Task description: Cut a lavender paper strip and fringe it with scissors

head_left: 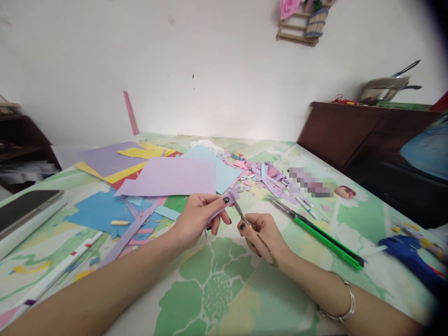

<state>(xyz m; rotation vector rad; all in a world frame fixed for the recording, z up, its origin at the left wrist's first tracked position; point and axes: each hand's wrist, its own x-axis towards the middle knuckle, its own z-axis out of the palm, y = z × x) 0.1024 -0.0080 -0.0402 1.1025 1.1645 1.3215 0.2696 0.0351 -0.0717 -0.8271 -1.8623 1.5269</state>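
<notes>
Between the thumb and fingers of my left hand [201, 217] is a small strip of purple paper [229, 198]. My right hand [264, 235] is closed around a pair of scissors [241, 209], whose blades point up and left against the strip's right end. Part of the scissors' handle is hidden by my fingers. Just beyond my left hand lies a sheet of light purple paper [171, 177]. A heap of purple and pink paper scraps [269, 175] sits past the scissors. Right of my right hand rests a green utility knife [325, 240] with its blade out.
Coloured sheets, such as blue paper [94, 210], cover the left of the table. A phone [31, 210] lies at the left edge. A blue glue gun [409, 256] is at the right. A dark cabinet [343, 135] bearing a pot [385, 88] stands behind right.
</notes>
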